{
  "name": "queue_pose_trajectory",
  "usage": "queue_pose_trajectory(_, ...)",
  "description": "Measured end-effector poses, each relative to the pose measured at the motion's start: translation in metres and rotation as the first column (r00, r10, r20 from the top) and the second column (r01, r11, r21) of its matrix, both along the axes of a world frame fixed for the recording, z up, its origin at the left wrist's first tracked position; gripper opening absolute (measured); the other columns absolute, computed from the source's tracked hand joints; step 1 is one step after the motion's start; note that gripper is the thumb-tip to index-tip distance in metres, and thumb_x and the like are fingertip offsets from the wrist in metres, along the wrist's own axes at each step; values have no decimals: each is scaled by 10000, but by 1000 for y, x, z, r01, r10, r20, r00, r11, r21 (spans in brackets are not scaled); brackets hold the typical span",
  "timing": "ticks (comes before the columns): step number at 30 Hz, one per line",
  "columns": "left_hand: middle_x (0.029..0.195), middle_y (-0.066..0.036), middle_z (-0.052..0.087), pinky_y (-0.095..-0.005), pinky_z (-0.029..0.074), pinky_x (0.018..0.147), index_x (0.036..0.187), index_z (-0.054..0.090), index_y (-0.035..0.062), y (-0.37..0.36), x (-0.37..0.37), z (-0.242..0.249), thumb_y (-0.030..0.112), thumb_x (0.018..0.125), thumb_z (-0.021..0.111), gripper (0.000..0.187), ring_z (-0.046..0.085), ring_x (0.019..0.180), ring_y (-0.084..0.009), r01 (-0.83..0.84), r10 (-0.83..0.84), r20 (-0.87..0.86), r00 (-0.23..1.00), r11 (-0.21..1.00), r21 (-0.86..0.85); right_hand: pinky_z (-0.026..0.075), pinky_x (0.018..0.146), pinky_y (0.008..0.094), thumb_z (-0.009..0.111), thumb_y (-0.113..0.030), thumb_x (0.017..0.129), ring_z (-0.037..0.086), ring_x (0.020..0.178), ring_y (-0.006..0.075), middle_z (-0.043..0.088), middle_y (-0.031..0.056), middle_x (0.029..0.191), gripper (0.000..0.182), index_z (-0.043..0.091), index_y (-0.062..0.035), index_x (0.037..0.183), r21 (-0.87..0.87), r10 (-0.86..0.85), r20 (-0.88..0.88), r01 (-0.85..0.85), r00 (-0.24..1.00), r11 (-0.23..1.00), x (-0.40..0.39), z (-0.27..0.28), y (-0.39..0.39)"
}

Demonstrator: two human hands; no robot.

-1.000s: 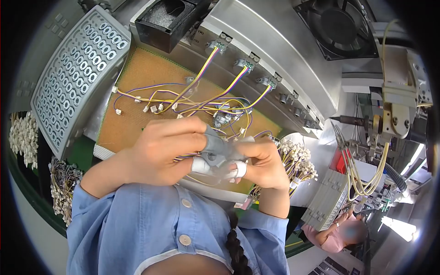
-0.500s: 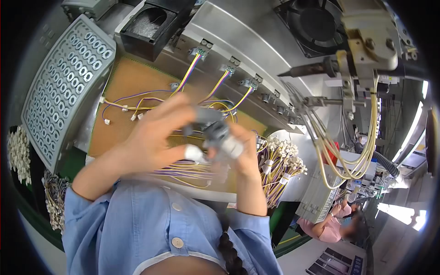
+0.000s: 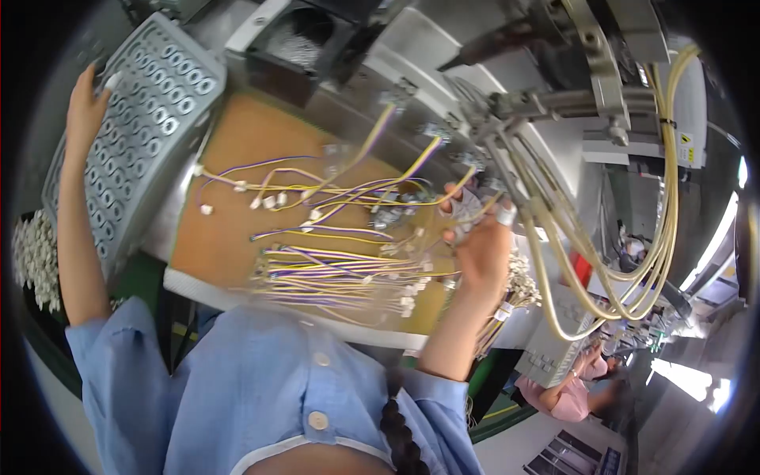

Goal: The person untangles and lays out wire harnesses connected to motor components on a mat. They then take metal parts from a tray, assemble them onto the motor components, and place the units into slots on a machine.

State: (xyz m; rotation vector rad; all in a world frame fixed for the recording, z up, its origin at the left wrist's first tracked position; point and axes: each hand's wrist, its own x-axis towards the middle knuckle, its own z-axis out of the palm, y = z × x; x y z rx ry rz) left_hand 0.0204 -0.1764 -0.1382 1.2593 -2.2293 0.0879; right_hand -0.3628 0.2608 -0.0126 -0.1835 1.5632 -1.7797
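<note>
My left hand (image 3: 85, 119) reaches to the far left edge of the grey tray (image 3: 150, 134), which has rows of ring-shaped parts. Its fingers are bent together at the rim, and what they hold is too small to make out. A white cover shows on the thumb. My right hand (image 3: 484, 249), with white covers on its fingers, is curled around a yellow wire harness (image 3: 483, 210) beside the metal fixture. Several yellow and purple wire harnesses (image 3: 340, 265) with white connectors lie on the brown mat (image 3: 229, 158) between my hands.
Clamps on the metal fixture (image 3: 332, 103) hold wire ends. A soldering iron (image 3: 499, 39) and bundled cream tubes (image 3: 673, 158) hang at the upper right. Bundles of white connectors (image 3: 36, 261) hang at the left. A person in pink (image 3: 566, 396) sits farther off at the right.
Both hands were together over the mat, around a grey and black part. My left hand has moved left to the tray; my right hand has moved right to the fixture. The view has shifted slightly.
</note>
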Motion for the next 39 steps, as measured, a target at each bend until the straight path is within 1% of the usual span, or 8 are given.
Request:
queue_pose_trajectory(7,1314,-63,403,-455,415,893,1127,544,96,-19,39,-16,196,850,485,301,407,1155,-369,-236,166,659,734,972,18,455,485,223,587,-75,778,590,584,129,620,81,719,157,594,18,904,298,345,-452,-225,822,927,45,-5,23)
queue_pose_trajectory(11,1287,-109,427,-421,398,907,1140,533,77,-9,30,-7,200,830,504,335,417,1140,-363,-298,201,564,801,951,85,474,555,347,562,-98,760,590,665,275,590,107,742,254,536,-78,1013,804,813,-555,-362,-174,471,112,-37,-43)
queue_pose_trajectory(14,1225,-159,482,-401,402,886,1163,520,78,-8,25,8,158,773,557,399,468,1071,-390,-366,250,471,846,915,171,458,497,353,562,-104,721,575,696,249,576,92,819,311,504,-82,1026,806,616,-584,-291,-528,515,136,-51,-70)
queue_pose_trajectory(19,1136,-119,566,-363,471,742,1212,467,27,28,25,31,182,797,570,455,594,908,-309,-232,242,-6,970,938,258,495,684,349,615,-50,673,585,872,290,594,138,919,260,563,-57,928,586,646,-761,-497,-66,640,110,-10,-51)
queue_pose_trajectory(21,1091,-100,590,-299,475,702,1206,459,-20,64,8,53,137,815,541,429,595,921,-194,276,-51,-598,800,916,290,452,775,395,646,-55,683,572,897,308,598,134,931,179,612,-21,856,517,624,-776,-473,93,713,92,17,-39)
queue_pose_trajectory(25,1092,-108,556,-245,465,707,1189,473,-25,183,-65,123,32,805,534,393,575,868,-147,707,-156,-757,634,514,487,460,698,330,662,-97,728,591,786,250,620,119,858,162,628,1,853,478,538,-842,-397,47,783,74,22,-25)
queue_pose_trajectory(30,991,-146,518,-314,408,729,968,565,3,269,-146,122,-6,707,597,264,512,868,-230,911,-475,-778,412,241,335,377,463,279,697,-164,745,487,508,137,545,49,618,186,600,-5,753,449,661,-435,-489,611,748,74,32,-17)
queue_pose_trajectory(39,951,-101,571,-273,468,731,971,574,-56,313,-175,117,-8,707,638,277,571,850,-176,880,-236,-852,468,40,473,373,482,276,720,-174,728,416,527,131,508,71,600,235,585,18,727,214,576,-641,-602,508,769,52,15,13)
